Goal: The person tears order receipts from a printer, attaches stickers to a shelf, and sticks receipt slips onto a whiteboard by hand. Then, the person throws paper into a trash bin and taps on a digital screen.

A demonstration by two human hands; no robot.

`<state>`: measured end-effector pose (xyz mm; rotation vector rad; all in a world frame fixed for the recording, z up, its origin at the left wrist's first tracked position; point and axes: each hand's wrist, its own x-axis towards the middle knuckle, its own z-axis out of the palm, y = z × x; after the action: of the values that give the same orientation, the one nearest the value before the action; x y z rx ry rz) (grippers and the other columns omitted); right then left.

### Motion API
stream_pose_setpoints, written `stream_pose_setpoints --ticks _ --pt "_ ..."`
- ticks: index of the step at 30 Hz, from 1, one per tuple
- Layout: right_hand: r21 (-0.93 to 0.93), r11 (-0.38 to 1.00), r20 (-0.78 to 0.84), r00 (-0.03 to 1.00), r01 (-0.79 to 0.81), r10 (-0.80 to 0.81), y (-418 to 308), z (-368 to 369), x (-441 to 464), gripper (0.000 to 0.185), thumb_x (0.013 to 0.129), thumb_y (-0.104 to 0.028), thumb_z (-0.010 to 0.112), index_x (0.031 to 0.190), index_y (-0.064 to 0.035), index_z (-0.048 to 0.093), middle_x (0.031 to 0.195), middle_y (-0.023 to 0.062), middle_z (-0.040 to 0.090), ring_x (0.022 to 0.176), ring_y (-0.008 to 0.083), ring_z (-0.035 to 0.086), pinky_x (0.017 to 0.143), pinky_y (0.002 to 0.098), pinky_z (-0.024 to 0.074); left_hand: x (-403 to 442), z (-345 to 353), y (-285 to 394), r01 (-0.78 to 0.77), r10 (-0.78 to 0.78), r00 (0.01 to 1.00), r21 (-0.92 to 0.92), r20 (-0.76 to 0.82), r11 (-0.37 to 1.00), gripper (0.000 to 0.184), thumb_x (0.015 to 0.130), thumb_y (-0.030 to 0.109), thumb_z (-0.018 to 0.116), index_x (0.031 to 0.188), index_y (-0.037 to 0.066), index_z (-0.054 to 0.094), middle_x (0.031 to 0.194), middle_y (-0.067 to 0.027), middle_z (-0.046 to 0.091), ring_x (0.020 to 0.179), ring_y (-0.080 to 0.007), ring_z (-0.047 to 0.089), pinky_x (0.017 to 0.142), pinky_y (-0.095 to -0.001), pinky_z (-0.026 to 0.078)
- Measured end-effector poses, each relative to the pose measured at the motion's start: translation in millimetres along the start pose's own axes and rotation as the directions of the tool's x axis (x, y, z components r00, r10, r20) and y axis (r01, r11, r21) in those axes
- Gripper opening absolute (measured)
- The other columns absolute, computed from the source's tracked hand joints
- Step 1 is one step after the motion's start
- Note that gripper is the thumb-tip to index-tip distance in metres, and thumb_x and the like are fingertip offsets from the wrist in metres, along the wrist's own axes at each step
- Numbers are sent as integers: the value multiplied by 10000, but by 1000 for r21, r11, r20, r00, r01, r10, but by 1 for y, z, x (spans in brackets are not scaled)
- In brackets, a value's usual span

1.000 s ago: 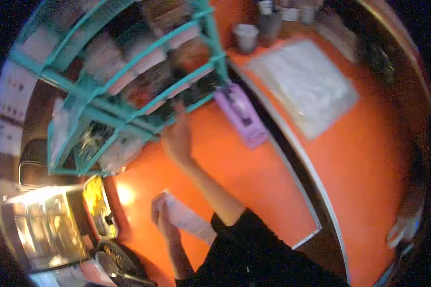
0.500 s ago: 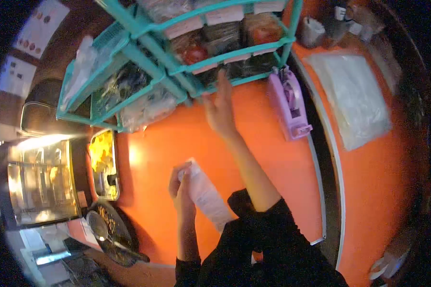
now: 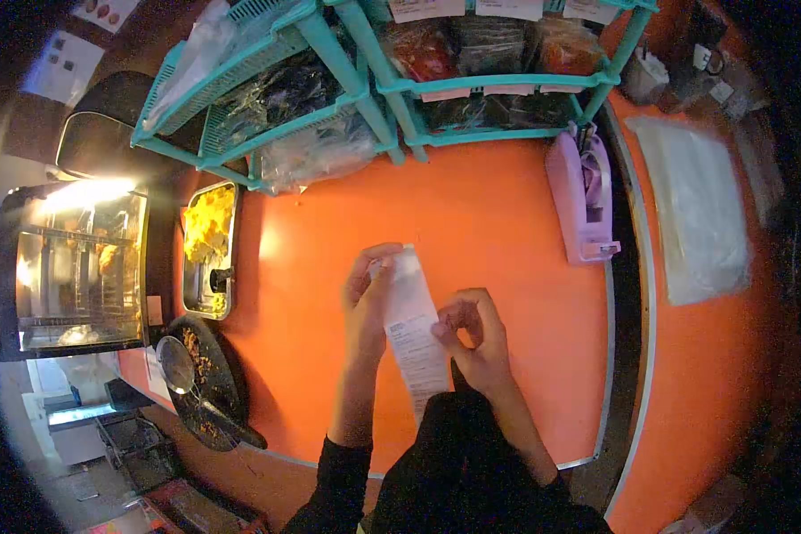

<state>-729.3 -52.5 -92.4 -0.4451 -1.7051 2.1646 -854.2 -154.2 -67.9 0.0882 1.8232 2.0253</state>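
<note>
A long white printed receipt [image 3: 409,331] hangs in front of me above the orange tabletop. My left hand [image 3: 366,298] grips its upper left edge between thumb and fingers. At the right edge of the paper, partway down, my right hand [image 3: 482,343] has thumb and forefinger curled into a pinch on it. The receipt's lower end runs down to my black sleeve, which partly hides it.
Teal racks [image 3: 498,82] with wrapped goods stand at the back. A purple tape dispenser [image 3: 587,214] and a stack of clear plastic bags [image 3: 699,214] are at right. Leftward are a tray of yellow food [image 3: 206,222], a strainer [image 3: 176,363] on a dark board and a lit glass case [image 3: 80,267].
My right hand has come down from the teal rack to the receipt's right edge. My left hand still holds the receipt, now more upright. The view has shifted.
</note>
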Motion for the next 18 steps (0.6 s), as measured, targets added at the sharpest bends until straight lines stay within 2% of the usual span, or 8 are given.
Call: stream_pose_setpoints --ticks 2,6,8,11,12,14,16,18 --pt "-78 996 42 998 -35 38 -4 -2 -4 300 835 -90 690 1068 -60 504 931 61 614 824 144 616 744 287 502 -1 1 -2 -7 7 1000 20 4 1000 182 927 174 563 1048 52 623 935 -18 613 804 -81 555 698 -206 462" --pt "-68 991 102 988 -113 120 -2 -2 -19 309 837 -89 687 1091 -57 514 949 69 633 842 142 630 744 277 502 5 -4 -10 2 -5 999 -78 -39 997 184 931 169 555 1052 49 625 954 -31 623 802 -91 568 707 -216 474" --pt "63 987 34 988 -150 148 6 1 -26 300 840 -98 684 1092 -56 527 921 73 652 846 153 645 749 284 507 6 -10 -13 -15 11 999 -93 -39 996 187 932 164 551 1060 47 622 961 -36 625 804 -94 572 711 -221 478" --pt "35 985 -13 986 -167 167 5 0 -32 278 850 -100 670 1098 -63 550 872 64 662 822 163 654 740 296 516 -1 -13 -6 106 -104 994 -123 19 987 254 917 188 579 1136 61 592 973 -40 626 817 -102 577 719 -223 477" --pt "34 985 -13 986 -168 169 3 0 -31 278 850 -100 670 1098 -63 550 872 64 662 822 163 654 740 296 516 -6 -13 -5 100 -95 992 -59 77 993 311 893 189 612 1178 70 569 977 -39 628 833 -108 584 731 -231 481" --pt "-115 972 -8 979 -203 204 -3 0 -29 251 855 -109 661 1091 -78 581 848 65 670 784 168 660 710 295 519 -16 -12 -1 90 -90 987 2 135 996 379 870 191 645 1219 80 547 981 -39 630 848 -114 590 744 -239 485" --pt "-194 969 -1 988 -150 153 -8 -1 -23 241 854 -116 658 1084 -85 594 849 73 670 772 173 661 700 292 518 -25 -11 3 -35 -44 965 295 258 955 504 799 140 716 1261 91 520 1001 -43 630 893 -129 600 771 -255 494" --pt "-270 959 12 995 -90 97 -17 -1 -16 231 854 -123 656 1077 -91 607 850 80 670 759 177 661 690 289 516 -31 -13 6 37 -99 959 233 265 972 529 776 103 726 1263 86 517 1015 -49 628 909 -134 604 785 -263 498"
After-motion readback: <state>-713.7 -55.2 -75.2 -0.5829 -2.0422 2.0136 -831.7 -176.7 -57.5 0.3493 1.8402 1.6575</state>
